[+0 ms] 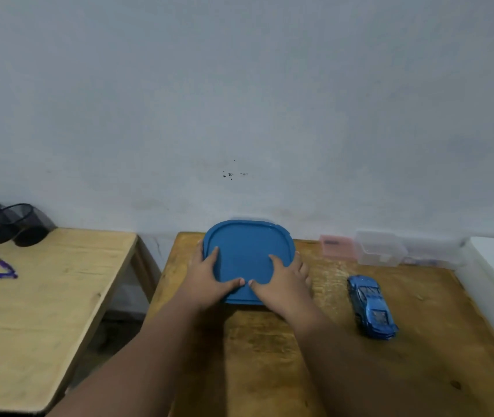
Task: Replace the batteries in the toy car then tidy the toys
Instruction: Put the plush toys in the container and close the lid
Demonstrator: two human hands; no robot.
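toy car (pixel 372 307): one, on the brown table (pixel 420 350), right of the blue lid (pixel 248 251), untouched; probably light, hard, rolls easily, take it by its sides | blue lid: one; left hand (pixel 206 281) and right hand (pixel 282 284) press flat, fingers spread, grasping nothing | pink box (pixel 336 246), clear box (pixel 379 249): one each | mesh cups (pixel 23 224): two, on the left table (pixel 44 296)
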